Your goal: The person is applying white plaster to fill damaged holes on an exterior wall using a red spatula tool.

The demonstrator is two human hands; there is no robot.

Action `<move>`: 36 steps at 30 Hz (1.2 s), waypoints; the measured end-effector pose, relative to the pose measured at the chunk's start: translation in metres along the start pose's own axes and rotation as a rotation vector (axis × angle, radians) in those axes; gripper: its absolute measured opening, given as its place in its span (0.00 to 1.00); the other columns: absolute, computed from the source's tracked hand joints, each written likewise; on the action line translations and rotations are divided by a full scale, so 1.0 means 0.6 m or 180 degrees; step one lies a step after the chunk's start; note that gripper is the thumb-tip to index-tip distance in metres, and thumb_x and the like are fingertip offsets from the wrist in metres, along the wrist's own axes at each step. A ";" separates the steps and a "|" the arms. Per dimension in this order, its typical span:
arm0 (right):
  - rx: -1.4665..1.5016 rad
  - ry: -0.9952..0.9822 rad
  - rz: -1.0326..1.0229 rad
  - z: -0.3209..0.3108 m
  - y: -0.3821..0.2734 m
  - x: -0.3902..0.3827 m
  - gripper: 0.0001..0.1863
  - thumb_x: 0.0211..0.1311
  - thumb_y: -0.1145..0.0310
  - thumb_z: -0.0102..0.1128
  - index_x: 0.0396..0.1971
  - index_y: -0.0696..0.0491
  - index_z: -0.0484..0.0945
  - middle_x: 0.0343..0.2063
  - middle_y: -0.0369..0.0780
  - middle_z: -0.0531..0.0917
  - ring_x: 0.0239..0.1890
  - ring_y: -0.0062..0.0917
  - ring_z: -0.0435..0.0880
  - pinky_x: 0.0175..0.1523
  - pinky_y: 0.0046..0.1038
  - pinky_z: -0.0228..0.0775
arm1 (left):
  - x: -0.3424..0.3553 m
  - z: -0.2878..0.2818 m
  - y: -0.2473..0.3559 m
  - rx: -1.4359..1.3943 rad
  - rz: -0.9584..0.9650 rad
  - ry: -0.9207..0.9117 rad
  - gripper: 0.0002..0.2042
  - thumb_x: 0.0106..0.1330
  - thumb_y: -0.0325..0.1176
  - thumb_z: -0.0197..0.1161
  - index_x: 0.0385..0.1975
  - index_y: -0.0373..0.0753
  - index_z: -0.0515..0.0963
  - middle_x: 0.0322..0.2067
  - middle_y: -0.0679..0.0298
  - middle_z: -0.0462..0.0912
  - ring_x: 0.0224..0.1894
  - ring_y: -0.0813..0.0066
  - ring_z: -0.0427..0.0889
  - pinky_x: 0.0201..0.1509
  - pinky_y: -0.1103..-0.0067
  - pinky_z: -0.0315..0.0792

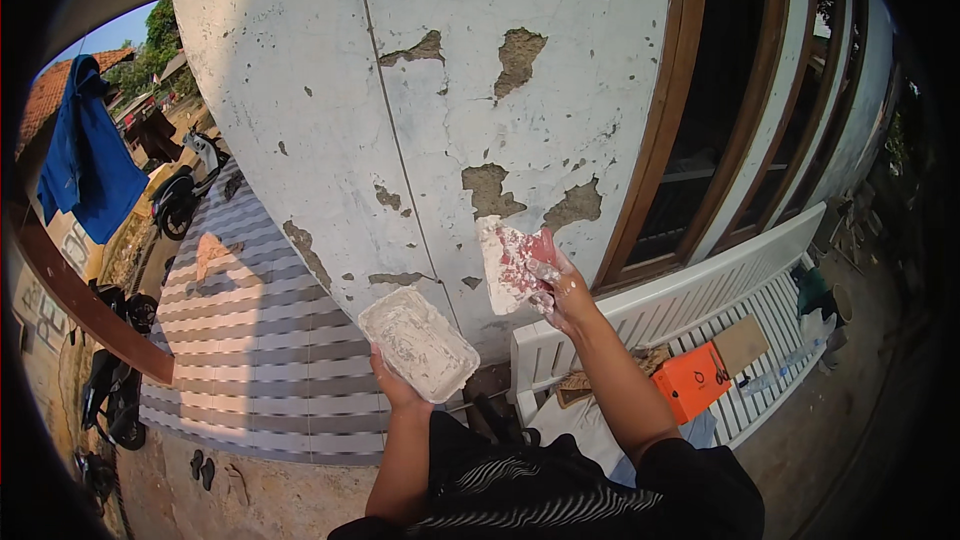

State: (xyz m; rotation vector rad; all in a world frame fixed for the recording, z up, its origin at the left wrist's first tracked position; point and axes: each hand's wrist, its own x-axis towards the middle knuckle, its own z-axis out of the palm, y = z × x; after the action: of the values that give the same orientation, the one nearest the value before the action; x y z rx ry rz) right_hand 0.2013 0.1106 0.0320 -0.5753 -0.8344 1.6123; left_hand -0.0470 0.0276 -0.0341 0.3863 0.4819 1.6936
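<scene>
My left hand (397, 386) supports a shallow rectangular tub (418, 345) from its near left side, its fingers mostly under it. Pale, wet-looking filler paste coats the inside of the tub. In my right hand (566, 292) is a flat red putty spreader (520, 260), its left edge thick with white paste; paste also smears my fingers. The spreader is held up in front of a white wall (320, 130), just below bare grey patches (490, 190) where the paint has come off. Whether its edge touches the wall I cannot tell.
A white slatted bench (740, 380) along the wall at the right carries an orange box (690, 383) and a piece of cardboard (740, 342). Wood-framed windows (690, 120) stand above it. At the left are a tiled floor (300, 370), a hanging blue cloth (90, 160) and a parked motorbike (185, 185).
</scene>
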 end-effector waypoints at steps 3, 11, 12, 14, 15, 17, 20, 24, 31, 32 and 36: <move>-0.0174 0.0234 -0.0565 0.002 -0.074 0.035 0.27 0.66 0.76 0.54 0.65 0.56 0.61 0.51 0.40 0.80 0.47 0.27 0.83 0.47 0.26 0.78 | -0.006 -0.001 0.008 -0.0119 -0.0060 0.0013 0.34 0.68 0.60 0.42 0.68 0.43 0.59 0.64 0.56 0.68 0.62 0.51 0.71 0.64 0.55 0.66; -0.3118 0.1529 -0.3380 0.083 -0.239 0.152 0.19 0.64 0.74 0.56 0.55 0.59 0.68 0.41 0.47 0.83 0.35 0.33 0.85 0.40 0.34 0.76 | -0.007 -0.004 0.020 -0.0149 0.0109 0.0067 0.34 0.68 0.60 0.42 0.68 0.45 0.60 0.63 0.56 0.69 0.62 0.51 0.71 0.64 0.53 0.67; -0.3890 0.1760 -0.3305 0.103 -0.254 0.158 0.19 0.63 0.75 0.56 0.54 0.58 0.69 0.41 0.48 0.82 0.34 0.38 0.85 0.39 0.37 0.76 | -0.006 -0.003 0.021 -0.0149 0.0115 0.0050 0.34 0.68 0.60 0.42 0.68 0.45 0.60 0.63 0.56 0.69 0.62 0.51 0.71 0.64 0.53 0.67; -0.4663 0.2007 -0.3194 0.125 -0.263 0.176 0.20 0.61 0.76 0.56 0.53 0.58 0.69 0.41 0.50 0.81 0.34 0.42 0.85 0.39 0.40 0.77 | -0.008 0.000 0.022 -0.0155 0.0082 0.0087 0.34 0.68 0.60 0.42 0.68 0.45 0.60 0.63 0.56 0.69 0.61 0.51 0.71 0.64 0.53 0.67; -0.4942 0.2001 -0.3364 0.130 -0.262 0.188 0.20 0.59 0.76 0.55 0.53 0.58 0.69 0.41 0.49 0.81 0.34 0.45 0.84 0.39 0.40 0.77 | -0.007 -0.002 0.021 -0.0154 0.0077 0.0071 0.34 0.68 0.60 0.42 0.68 0.45 0.60 0.63 0.56 0.69 0.61 0.51 0.71 0.64 0.53 0.67; -0.5440 0.1976 -0.3272 0.149 -0.257 0.206 0.21 0.56 0.77 0.54 0.52 0.56 0.70 0.39 0.46 0.81 0.34 0.44 0.84 0.38 0.41 0.78 | -0.006 -0.008 0.021 -0.0201 0.0030 0.0152 0.34 0.68 0.60 0.43 0.68 0.44 0.60 0.63 0.56 0.69 0.61 0.50 0.72 0.63 0.54 0.67; -0.5712 0.1896 -0.3048 0.167 -0.241 0.213 0.20 0.56 0.76 0.53 0.51 0.56 0.72 0.40 0.46 0.80 0.35 0.43 0.84 0.38 0.41 0.78 | -0.006 -0.008 0.021 -0.0260 0.0028 0.0201 0.34 0.68 0.60 0.43 0.68 0.45 0.60 0.63 0.56 0.69 0.61 0.50 0.72 0.63 0.54 0.67; -0.5705 0.1896 -0.2864 0.173 -0.222 0.234 0.19 0.57 0.74 0.53 0.50 0.56 0.73 0.40 0.47 0.80 0.37 0.43 0.84 0.40 0.42 0.78 | 0.000 -0.017 0.019 -0.0223 0.0014 0.0131 0.33 0.68 0.60 0.43 0.68 0.46 0.61 0.63 0.56 0.69 0.61 0.51 0.72 0.63 0.54 0.67; -0.5405 0.2055 -0.2738 0.180 -0.207 0.268 0.21 0.53 0.71 0.62 0.49 0.57 0.74 0.40 0.46 0.81 0.38 0.43 0.84 0.42 0.41 0.77 | 0.021 -0.023 0.008 -0.0252 -0.0073 0.0044 0.33 0.68 0.60 0.43 0.67 0.46 0.61 0.62 0.56 0.70 0.61 0.50 0.72 0.63 0.52 0.67; -0.5311 0.2072 -0.2908 0.181 -0.203 0.274 0.21 0.53 0.71 0.62 0.48 0.58 0.75 0.39 0.46 0.81 0.37 0.43 0.84 0.42 0.41 0.77 | 0.025 -0.023 0.006 -0.0266 -0.0110 0.0060 0.33 0.68 0.60 0.42 0.67 0.46 0.61 0.62 0.56 0.70 0.61 0.49 0.72 0.62 0.52 0.67; -0.5139 0.2068 -0.3069 0.195 -0.189 0.289 0.20 0.51 0.71 0.63 0.46 0.59 0.75 0.36 0.47 0.81 0.35 0.43 0.84 0.41 0.40 0.78 | 0.037 -0.026 -0.001 -0.0290 -0.0163 0.0062 0.33 0.68 0.60 0.42 0.67 0.46 0.61 0.62 0.56 0.70 0.60 0.49 0.72 0.62 0.51 0.67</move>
State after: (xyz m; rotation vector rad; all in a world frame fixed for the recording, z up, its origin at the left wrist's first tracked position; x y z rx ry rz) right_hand 0.1480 0.2640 0.2063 -1.3688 -1.4466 -0.4074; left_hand -0.0585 0.0477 -0.0481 0.2892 0.4241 1.6645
